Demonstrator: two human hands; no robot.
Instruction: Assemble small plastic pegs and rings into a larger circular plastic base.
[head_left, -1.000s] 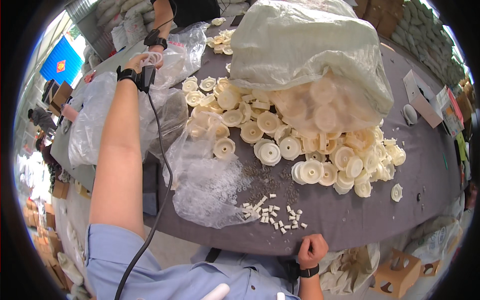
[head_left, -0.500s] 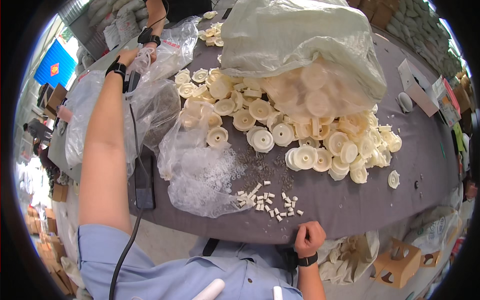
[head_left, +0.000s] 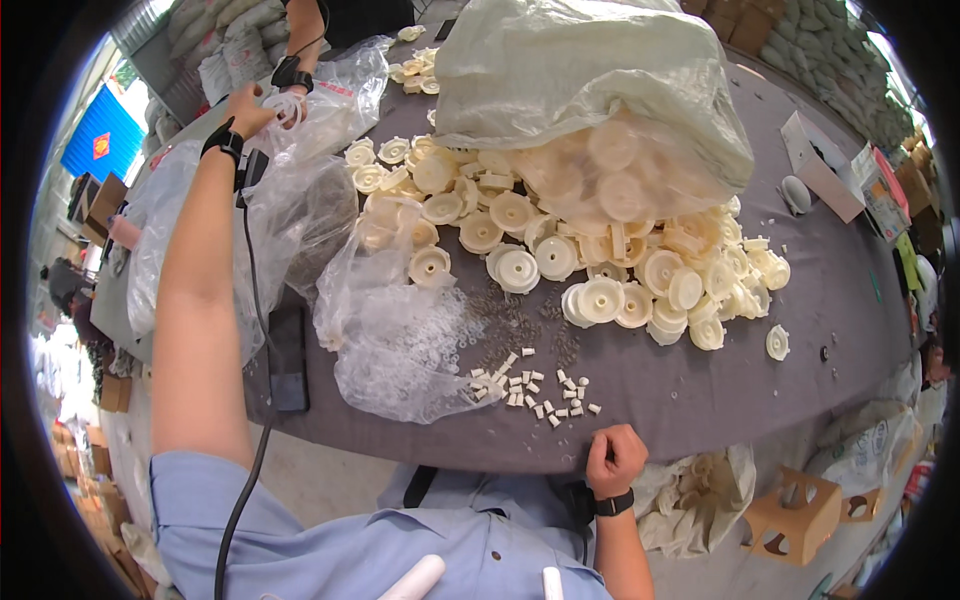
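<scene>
My left hand (head_left: 250,110) is stretched to the far left, fingers curled at a white ring-shaped piece (head_left: 283,103). Another person's hand (head_left: 300,88) is at the same piece from the far side; its fine detail is too small to tell. Below both hands lies a crumpled clear plastic bag (head_left: 325,125). At the table's near edge my right hand (head_left: 617,458) rests as a closed fist, with nothing visible in it. Several small white cylindrical plugs (head_left: 520,385) lie just beyond it, to the left.
Cream plastic wheels (head_left: 600,300) are heaped mid-table, spilling from a large translucent sack (head_left: 590,80). A clear bag of small rings (head_left: 400,350) lies nearer me. A black cable (head_left: 262,440) runs beside my left arm past a dark flat box (head_left: 288,365). A white box (head_left: 822,165) stands right.
My left hand has shifted slightly left, and the white piece shows more clearly between it and the other person's hand. My right fist stays at the table edge. The whole view has shifted slightly.
</scene>
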